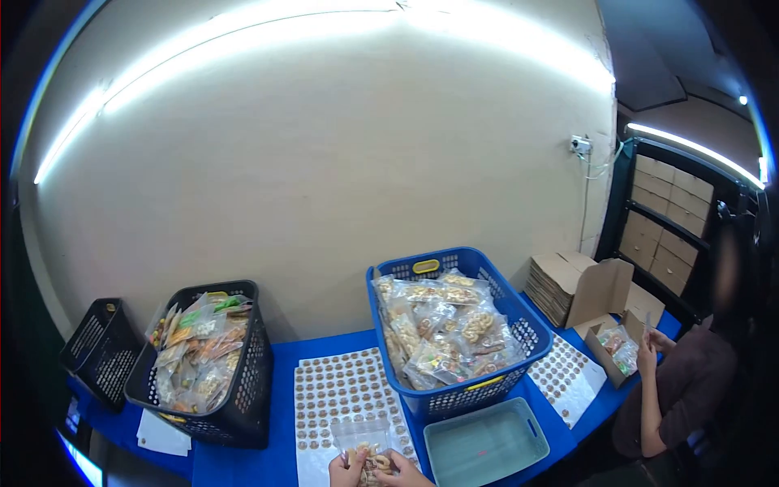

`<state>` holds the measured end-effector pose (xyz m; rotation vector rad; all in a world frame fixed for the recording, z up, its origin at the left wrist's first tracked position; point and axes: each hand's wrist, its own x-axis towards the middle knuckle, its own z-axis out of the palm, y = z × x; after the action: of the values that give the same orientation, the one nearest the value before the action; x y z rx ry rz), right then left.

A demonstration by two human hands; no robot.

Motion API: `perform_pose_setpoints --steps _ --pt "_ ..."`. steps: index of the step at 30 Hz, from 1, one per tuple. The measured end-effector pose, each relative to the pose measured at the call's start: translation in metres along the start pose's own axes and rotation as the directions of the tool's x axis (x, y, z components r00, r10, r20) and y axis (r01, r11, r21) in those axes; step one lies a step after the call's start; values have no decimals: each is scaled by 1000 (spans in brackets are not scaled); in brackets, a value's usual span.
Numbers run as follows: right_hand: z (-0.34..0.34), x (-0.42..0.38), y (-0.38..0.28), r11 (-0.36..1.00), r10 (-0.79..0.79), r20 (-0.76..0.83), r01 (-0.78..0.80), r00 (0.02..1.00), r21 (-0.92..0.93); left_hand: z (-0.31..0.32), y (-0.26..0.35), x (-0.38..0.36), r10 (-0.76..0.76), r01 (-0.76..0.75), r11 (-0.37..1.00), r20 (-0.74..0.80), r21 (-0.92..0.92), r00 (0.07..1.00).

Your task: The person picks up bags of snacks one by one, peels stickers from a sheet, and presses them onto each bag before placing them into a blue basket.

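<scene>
At the bottom middle, my left hand and my right hand grip a clear zip bag of pale, ring-like snacks from both sides. The fingers of both hands are closed on its lower part, and its flat top edge points away from me. Beneath and beyond the bag lies a white sheet with rows of round brown stickers. To the right of my right hand sits a shallow grey-green tray. Beyond it, a blue basket holds many filled clear bags.
On the left, a black basket holds more bags, with another black basket beside it. A second sticker sheet, stacked flat cardboard and an open carton stand right. A person works beside the carton, hands raised.
</scene>
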<state>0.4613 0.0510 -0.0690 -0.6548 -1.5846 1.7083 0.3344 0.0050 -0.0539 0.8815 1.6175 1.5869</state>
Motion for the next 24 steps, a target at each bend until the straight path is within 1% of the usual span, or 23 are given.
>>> perform_pose_setpoints --steps 1,3,4,5,6,7,8,9,10,12,13,15,16,19,22,23,24 --pt "-4 2 26 998 -65 -21 66 998 14 -4 -11 4 -82 86 995 91 -46 992" --pt "-16 -3 27 999 21 -101 -16 995 50 -13 -32 19 -229 266 959 277 -102 933" --pt "-18 -8 25 995 66 -139 -55 988 81 -11 -28 19 -213 255 964 353 -77 911" --pt "-20 -11 22 964 112 -182 -62 977 260 -8 -20 18 -199 243 969 424 -53 883" --pt "-23 -14 18 961 94 -227 -28 969 276 -4 -17 17 -183 229 973 492 -33 851" --pt "-27 -16 14 958 72 -271 8 960 285 2 -21 18 -200 208 977 526 45 827" --pt "-31 -17 11 957 48 -312 46 949 288 13 -11 14 -231 219 972 500 83 835" --pt "-33 -17 15 949 83 -383 44 920 311 24 -9 12 -231 245 969 498 38 836" --pt "-37 -18 17 960 64 -425 60 903 273 30 -10 9 -237 275 961 493 -6 837" --pt "-42 -23 12 978 26 -500 82 866 193 38 -19 9 -211 294 953 538 -72 816" --pt "-40 -27 2 964 -12 -553 157 833 216 42 -24 10 -195 302 947 557 -108 807" --pt "-46 -33 7 972 -10 -580 144 815 185 49 -38 12 -182 253 966 557 -53 811" --pt "-48 -34 9 975 -9 -588 136 809 173 48 -43 12 -176 226 974 551 -25 816" --pt "-58 -35 5 948 94 -519 84 849 308 57 -30 4 -130 183 982 530 -48 838" --pt "-60 -38 -19 961 128 -424 -7 897 275 57 -23 -4 -197 239 971 515 -15 834" --pt "-63 -35 -12 965 111 -431 6 896 261 55 -22 -5 -206 207 976 549 61 810" --pt "-64 -36 -7 971 102 -430 3 897 239 52 -18 -5 -225 157 973 534 170 815"
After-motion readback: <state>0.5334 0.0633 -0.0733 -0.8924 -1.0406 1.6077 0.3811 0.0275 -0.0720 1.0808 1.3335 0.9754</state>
